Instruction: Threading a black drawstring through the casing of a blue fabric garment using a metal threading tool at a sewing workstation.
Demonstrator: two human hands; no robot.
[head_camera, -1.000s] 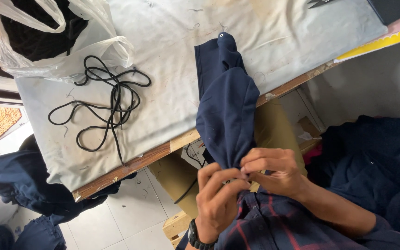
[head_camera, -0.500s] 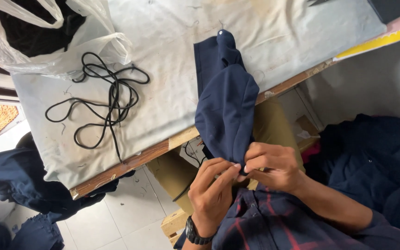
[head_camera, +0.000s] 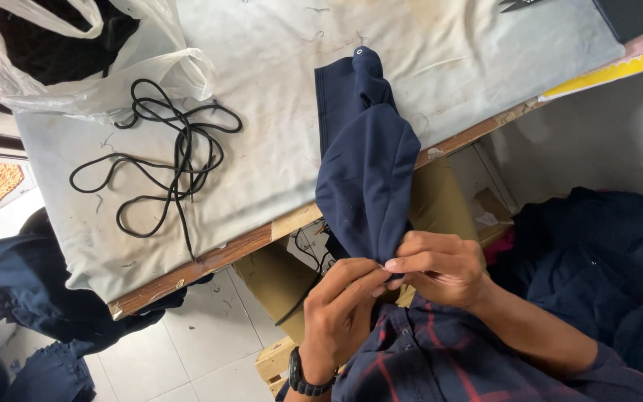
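A navy blue garment (head_camera: 366, 164) drapes from the cloth-covered table (head_camera: 262, 112) over its front edge toward me. A small metal eyelet shows at its far end. My left hand (head_camera: 340, 309), with a black watch on the wrist, pinches the garment's near end. My right hand (head_camera: 437, 268) pinches the same end, fingertips meeting the left hand's. Both hands hold the fabric just below the table edge.
A tangled black cord (head_camera: 169, 160) lies on the table's left part. A clear plastic bag (head_camera: 76, 59) with dark cloth sits at the back left. Yellow board (head_camera: 604, 74) and scissors (head_camera: 519, 6) lie far right. Navy garments (head_camera: 597, 268) pile right and at the floor left (head_camera: 31, 298).
The view has shifted slightly. My fingers have worked along the garment's near end, and both hands still pinch it.
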